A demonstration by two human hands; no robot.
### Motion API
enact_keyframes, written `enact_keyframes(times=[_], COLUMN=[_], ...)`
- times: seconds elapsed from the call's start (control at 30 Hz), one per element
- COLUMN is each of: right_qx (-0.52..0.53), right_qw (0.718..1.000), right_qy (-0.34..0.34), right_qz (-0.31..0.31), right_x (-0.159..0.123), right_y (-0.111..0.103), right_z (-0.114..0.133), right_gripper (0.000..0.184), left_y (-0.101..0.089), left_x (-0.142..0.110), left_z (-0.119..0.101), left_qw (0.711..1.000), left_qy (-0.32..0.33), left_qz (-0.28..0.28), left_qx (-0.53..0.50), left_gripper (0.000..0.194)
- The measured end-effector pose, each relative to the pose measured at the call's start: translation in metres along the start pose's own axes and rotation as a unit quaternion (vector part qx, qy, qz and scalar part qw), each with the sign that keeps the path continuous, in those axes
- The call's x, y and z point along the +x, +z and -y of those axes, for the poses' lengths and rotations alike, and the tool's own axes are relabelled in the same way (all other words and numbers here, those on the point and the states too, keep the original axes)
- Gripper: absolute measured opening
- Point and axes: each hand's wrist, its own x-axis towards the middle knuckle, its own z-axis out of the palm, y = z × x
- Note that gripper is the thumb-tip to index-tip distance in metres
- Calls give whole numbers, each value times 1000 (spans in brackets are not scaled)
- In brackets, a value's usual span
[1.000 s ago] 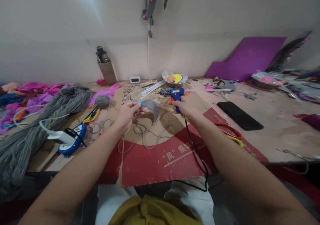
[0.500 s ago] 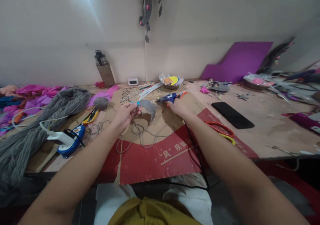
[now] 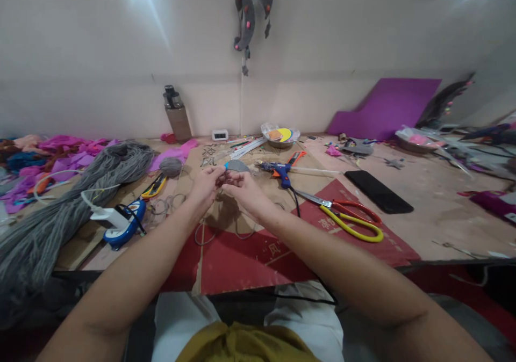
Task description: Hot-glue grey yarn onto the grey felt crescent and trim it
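Crescent (image 3: 237, 166): matt, cloth-like; glue gun (image 3: 284, 175): smooth plast.; scissor blades (image 3: 314, 198): shiny mtl; yarn hank (image 3: 72, 203): matt, fibr.

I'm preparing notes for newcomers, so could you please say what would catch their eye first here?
Probably the big purple sheet at the back right draws the eye first. Next may come the long grey yarn bundle along the left, then the blue glue gun lying near the middle.

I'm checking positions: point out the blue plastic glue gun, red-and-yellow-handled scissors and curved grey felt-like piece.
Glue gun (image 3: 284, 174), head view: upper handle.
Scissors (image 3: 328, 205), head view: pivot.
Grey piece (image 3: 238, 166), head view: exposed top.
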Motion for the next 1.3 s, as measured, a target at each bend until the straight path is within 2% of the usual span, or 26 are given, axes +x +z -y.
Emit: enact_keyframes(times=[0.07, 0.17, 0.3, 0.37, 0.43, 0.53, 0.6, 0.7, 0.87, 1.07, 1.3], right_qx=[31, 20, -27, -83, -193, -349, -380, -383, -372, -372, -391], right_qw=[999, 1000, 999, 996, 974, 902, 875, 859, 862, 862, 859], right_qy=[17, 22, 13, -26, -117, -255, -301, -338, -342, -345, -329], right_qz=[-2, 10, 15, 8, -3, -16, -14, -16, -33, -21, -15], right_x=[4, 13, 20, 22, 23, 24, 25, 28, 33, 35, 38], right_y=[10, 14, 2, -9, -19, -28, -32, -34, -40, -44, -47], right_z=[-3, -5, -4, 0, 4, 11, 14, 16, 19, 21, 23], right_gripper=[32, 27, 19, 15, 11, 11, 11, 11, 10, 14, 20], left_y=[0, 0, 1, 2, 3, 5, 7, 10, 11, 12, 13], left_x=[1, 1, 0, 0, -2, -5, -8, -12, -15, -16, -17], left_z=[2, 2, 1, 1, 1, 0, 0, -1, 0, -1, -4], left_qw=[1000, 999, 998, 997, 997, 996, 997, 996, 996, 995, 995], left_qy=[8, 24, 54, 64, 71, 72, 69, 69, 70, 63, 60], left_qz=[-9, -25, -34, -32, -33, -30, -21, -9, 3, 2, 9], left_qx=[3, 5, 5, 11, 25, 42, 41, 46, 63, 71, 77], left_gripper=[17, 21, 21, 20, 18, 17, 16, 14, 13, 11, 19])
